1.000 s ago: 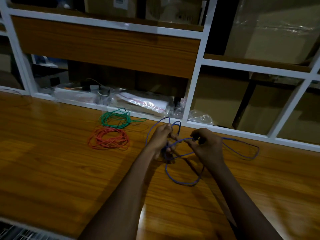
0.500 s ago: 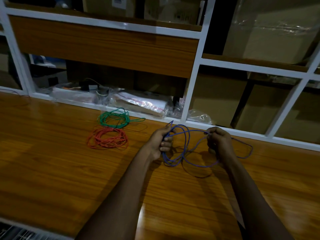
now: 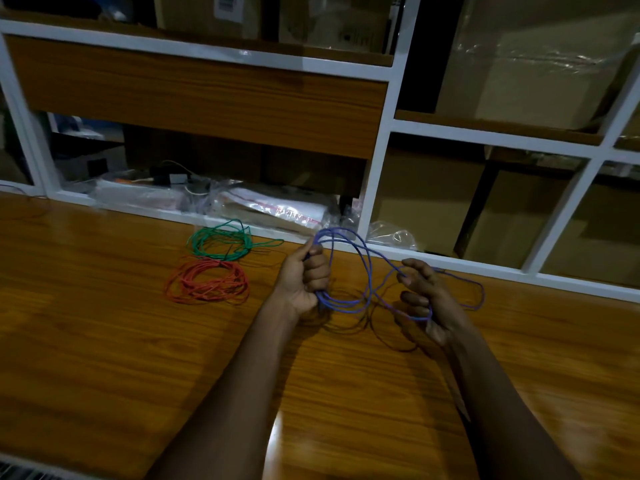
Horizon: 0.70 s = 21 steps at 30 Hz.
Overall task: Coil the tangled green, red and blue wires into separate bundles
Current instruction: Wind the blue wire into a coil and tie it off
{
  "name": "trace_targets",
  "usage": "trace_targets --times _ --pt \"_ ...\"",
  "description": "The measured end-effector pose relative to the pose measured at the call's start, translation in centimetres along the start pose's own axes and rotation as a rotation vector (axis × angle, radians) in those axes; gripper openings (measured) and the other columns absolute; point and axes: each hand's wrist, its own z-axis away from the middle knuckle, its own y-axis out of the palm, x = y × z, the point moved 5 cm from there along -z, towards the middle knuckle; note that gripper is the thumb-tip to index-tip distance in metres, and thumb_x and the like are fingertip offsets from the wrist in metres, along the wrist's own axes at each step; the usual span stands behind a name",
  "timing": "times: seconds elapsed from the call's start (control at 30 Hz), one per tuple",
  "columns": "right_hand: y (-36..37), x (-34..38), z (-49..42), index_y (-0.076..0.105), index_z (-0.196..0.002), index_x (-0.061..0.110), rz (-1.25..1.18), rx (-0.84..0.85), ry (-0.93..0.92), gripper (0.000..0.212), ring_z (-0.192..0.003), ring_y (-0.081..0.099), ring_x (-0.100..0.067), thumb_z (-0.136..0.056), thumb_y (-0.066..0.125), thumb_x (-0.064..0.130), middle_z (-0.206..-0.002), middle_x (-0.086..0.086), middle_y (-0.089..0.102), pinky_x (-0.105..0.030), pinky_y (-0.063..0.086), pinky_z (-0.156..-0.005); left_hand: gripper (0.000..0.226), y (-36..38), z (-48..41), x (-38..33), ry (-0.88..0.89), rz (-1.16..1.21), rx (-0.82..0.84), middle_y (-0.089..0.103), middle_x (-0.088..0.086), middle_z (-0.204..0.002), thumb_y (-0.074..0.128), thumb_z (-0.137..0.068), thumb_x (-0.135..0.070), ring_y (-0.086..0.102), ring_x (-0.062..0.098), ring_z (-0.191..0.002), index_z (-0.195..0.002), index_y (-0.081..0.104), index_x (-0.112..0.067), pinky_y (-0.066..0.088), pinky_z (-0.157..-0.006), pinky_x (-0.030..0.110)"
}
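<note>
A coiled green wire (image 3: 218, 240) lies on the wooden table (image 3: 104, 341) near the shelf edge. Just in front of it lies a coiled red wire (image 3: 207, 280). My left hand (image 3: 304, 275) grips several loops of the blue wire (image 3: 346, 268) in its fist, held above the table. My right hand (image 3: 422, 299) is a little to the right, fingers curled round a strand of the same blue wire. The loose tail of the blue wire runs out to the right behind that hand and loops back on the table.
A white-framed shelf unit (image 3: 377, 168) stands along the table's far edge. Clear plastic bags (image 3: 277, 209) and small parts lie in its lowest bay, cardboard boxes (image 3: 519, 71) behind on the right. A thin dark wire (image 3: 24, 199) lies at the far left.
My right hand has swung out from the left hand to the right, laying a new blue loop. The left hand has gathered more loops and risen slightly. The tail has shortened.
</note>
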Motion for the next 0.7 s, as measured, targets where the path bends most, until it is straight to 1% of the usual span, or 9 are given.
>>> trace_targets --times 0.13,0.2,0.27,0.33,0.43,0.5,0.57,0.63,0.7 --pt "-0.1 -0.4 0.6 0.056 -0.125 0.010 0.013 0.189 0.097 0.070 -0.046 0.040 -0.005 -0.061 0.085 0.006 -0.092 -0.011 0.057 -0.015 0.030 -0.036 0.056 -0.5 0.0 -1.3 0.126 0.073 -0.036 0.010 -0.009 -0.053 0.025 -0.103 -0.036 0.006 0.003 -0.040 -0.056 0.049 -0.017 0.013 -0.028 0.014" --pt "-0.3 -0.3 0.8 0.055 -0.127 0.012 0.247 0.146 0.122 0.072 -0.060 0.057 -0.015 -0.063 0.087 0.014 -0.094 -0.015 0.064 -0.023 0.042 -0.045 0.056 -0.8 0.1 -1.9 0.163 0.105 -0.041 0.011 -0.009 -0.054 0.024 -0.103 -0.037 0.006 0.003 -0.040 -0.057 0.048 -0.017 0.016 -0.027 0.014" --pt "-0.7 0.2 0.6 0.062 -0.112 0.009 0.663 -0.029 0.054 0.037 -0.068 0.066 -0.024 -0.078 0.075 0.003 -0.091 -0.019 0.067 -0.027 0.053 -0.052 0.055 -1.0 0.2 -2.1 0.182 0.114 -0.056 0.011 -0.009 -0.054 0.025 -0.103 -0.037 0.006 0.003 -0.041 -0.057 0.048 -0.017 0.016 -0.026 0.014" --pt "-1.6 2.0 0.4 0.067 -0.086 0.011 1.082 -0.406 -0.182 0.009 -0.064 0.065 -0.022 -0.080 0.073 0.008 -0.079 -0.012 0.068 -0.023 0.050 -0.051 0.053 -1.0 0.2 -2.0 0.178 0.082 -0.076 0.011 -0.009 -0.052 0.025 -0.103 -0.037 0.006 0.003 -0.041 -0.059 0.047 -0.018 0.013 -0.027 0.014" --pt "-2.0 3.1 1.2 0.064 -0.074 0.018 1.288 -0.790 -0.366 0.019 -0.065 0.060 -0.018 -0.076 0.076 0.034 -0.071 -0.002 0.066 -0.029 0.046 -0.056 0.041 -0.7 0.0 -1.3 0.160 -0.002 -0.105 0.015 -0.009 -0.045 0.026 -0.103 -0.037 0.008 0.002 -0.035 -0.067 0.038 -0.020 0.011 -0.028 0.013" --pt "-2.4 2.4 1.3 0.063 -0.078 0.011 1.042 -0.783 -0.313 0.022 -0.057 0.060 -0.018 -0.082 0.073 0.030 -0.069 -0.006 0.066 -0.029 0.048 -0.051 0.038 -0.7 -0.1 -0.9 0.145 -0.066 -0.117 0.017 -0.009 -0.042 0.026 -0.103 -0.037 0.013 0.001 -0.030 -0.069 0.035 -0.020 0.012 -0.027 0.013" --pt "-3.2 0.6 0.6 0.056 -0.082 0.008 0.440 -0.635 -0.108 0.015 -0.051 0.057 -0.015 -0.088 0.067 0.017 -0.062 -0.004 0.059 -0.030 0.054 -0.043 0.038 -0.9 -0.2 -0.6 0.127 -0.105 -0.124 0.024 -0.009 -0.038 0.026 -0.103 -0.036 0.016 0.000 -0.029 -0.070 0.035 -0.020 0.012 -0.027 0.013" --pt "-2.8 -0.4 -0.2 0.049 -0.076 0.011 -0.169 -0.382 0.040 0.026 -0.041 0.049 -0.008 -0.077 0.075 0.006 -0.049 0.001 0.047 -0.021 0.047 -0.035 0.038 -1.3 -0.3 -0.4 0.116 -0.129 -0.130 0.027 -0.009 -0.037 0.025 -0.103 -0.036 0.019 0.000 -0.027 -0.070 0.034 -0.019 0.013 -0.026 0.014" --pt "-2.7 0.0 -0.4 0.045 -0.070 0.014 -0.232 -0.280 0.057 0.037 -0.033 0.034 -0.004 -0.064 0.081 0.005 -0.047 0.005 0.038 -0.016 0.029 -0.027 0.039 -1.6 -0.3 -0.5 0.119 -0.105 -0.134 0.028 -0.009 -0.037 0.025 -0.103 -0.036 0.024 0.000 -0.025 -0.070 0.034 -0.020 0.015 -0.026 0.014"
